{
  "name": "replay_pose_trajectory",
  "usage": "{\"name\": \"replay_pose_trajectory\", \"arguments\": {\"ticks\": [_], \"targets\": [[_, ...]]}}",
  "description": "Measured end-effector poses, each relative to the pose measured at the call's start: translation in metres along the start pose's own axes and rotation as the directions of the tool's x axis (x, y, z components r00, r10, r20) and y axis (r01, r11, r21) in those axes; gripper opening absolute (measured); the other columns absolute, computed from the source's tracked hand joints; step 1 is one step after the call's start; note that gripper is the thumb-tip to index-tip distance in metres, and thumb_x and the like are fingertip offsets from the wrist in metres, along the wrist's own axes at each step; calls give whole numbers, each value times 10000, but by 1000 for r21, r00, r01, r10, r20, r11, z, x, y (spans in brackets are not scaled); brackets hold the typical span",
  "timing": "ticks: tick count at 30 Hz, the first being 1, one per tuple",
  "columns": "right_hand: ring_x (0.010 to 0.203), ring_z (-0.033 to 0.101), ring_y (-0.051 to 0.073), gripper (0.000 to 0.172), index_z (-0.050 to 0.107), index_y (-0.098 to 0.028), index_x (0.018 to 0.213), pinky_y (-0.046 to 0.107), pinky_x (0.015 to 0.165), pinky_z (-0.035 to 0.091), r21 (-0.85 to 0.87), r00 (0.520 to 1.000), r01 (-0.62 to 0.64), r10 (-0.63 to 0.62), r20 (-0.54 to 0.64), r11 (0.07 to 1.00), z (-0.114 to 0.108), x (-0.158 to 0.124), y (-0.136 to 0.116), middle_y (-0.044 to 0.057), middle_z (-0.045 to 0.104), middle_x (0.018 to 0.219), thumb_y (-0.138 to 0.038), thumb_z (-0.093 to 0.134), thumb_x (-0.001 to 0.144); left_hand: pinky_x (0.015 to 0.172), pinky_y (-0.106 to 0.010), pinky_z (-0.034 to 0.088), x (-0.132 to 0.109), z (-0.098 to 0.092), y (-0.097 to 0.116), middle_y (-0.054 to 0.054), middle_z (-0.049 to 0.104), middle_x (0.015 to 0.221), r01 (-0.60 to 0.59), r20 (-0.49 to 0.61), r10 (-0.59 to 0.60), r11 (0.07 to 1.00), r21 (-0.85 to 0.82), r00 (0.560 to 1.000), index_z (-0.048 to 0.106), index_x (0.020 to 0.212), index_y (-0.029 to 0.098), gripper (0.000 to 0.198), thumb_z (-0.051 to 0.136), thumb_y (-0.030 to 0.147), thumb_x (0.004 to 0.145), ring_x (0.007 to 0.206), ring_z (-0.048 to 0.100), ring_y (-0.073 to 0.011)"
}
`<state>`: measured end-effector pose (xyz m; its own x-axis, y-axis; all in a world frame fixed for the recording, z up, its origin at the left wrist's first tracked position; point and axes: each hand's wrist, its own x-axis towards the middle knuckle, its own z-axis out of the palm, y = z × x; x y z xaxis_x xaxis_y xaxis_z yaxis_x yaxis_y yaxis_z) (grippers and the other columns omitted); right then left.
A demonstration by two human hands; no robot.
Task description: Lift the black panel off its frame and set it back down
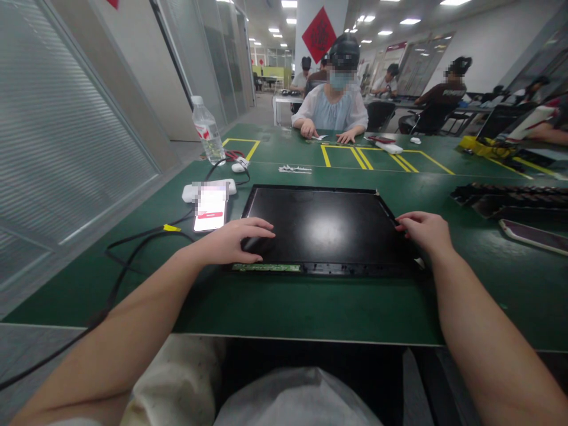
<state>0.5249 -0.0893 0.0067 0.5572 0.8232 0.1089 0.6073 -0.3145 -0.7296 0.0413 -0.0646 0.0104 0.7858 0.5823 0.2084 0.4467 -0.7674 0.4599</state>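
A flat black display panel (328,228) lies on the green table in front of me, its dark face up with a bright reflection in the middle. Along its near edge runs a narrow green circuit board (266,268). My left hand (242,239) rests over the panel's left edge, fingers stretched out and thumb apart. At the right edge, my right hand (423,231) has its thumb and fingertips pinched together by the frame. Whether anything small sits between those fingertips cannot be made out.
Left of the panel are a lit phone (210,207), a white power strip (189,192), black cables (128,260) and a water bottle (208,133). Dark strips (510,198) and another phone (539,235) lie at right. Across the table sits a masked person (331,106).
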Motion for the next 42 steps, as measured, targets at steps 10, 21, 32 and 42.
{"name": "replay_pose_trajectory", "arguments": {"ticks": [10,21,32,42], "targets": [[541,641,172,159,793,-220,802,312,616,565,-6,1000,-7,7,19,1000,0,2,2,41,754,687,-209,648,738,1205,-577,425,1,6,-18,-217,541,1598,416,-201,-388,900,129,900,623,1472,125,668,598,501,920,1468,513,-404],[544,642,172,138,796,-215,821,303,573,539,38,999,-23,22,27,999,1,5,7,53,762,707,-208,664,783,1112,-503,549,1,8,-26,-174,630,1533,531,-204,-509,844,69,836,630,1461,132,622,553,308,869,1391,602,-368],[554,632,158,149,799,-208,844,293,589,516,52,998,-31,29,50,998,4,10,12,47,756,714,-205,653,815,1082,-492,572,-1,9,-28,-166,655,1493,534,-217,-514,845,39,830,664,1411,155,572,576,312,868,1366,618,-365],[593,662,190,188,793,-214,853,331,648,553,30,1000,-16,15,17,999,2,5,8,54,767,731,-216,618,784,1104,-527,540,3,8,-25,-216,665,1441,575,-270,-524,802,164,808,640,1415,118,548,536,243,893,1345,627,-388]]}}
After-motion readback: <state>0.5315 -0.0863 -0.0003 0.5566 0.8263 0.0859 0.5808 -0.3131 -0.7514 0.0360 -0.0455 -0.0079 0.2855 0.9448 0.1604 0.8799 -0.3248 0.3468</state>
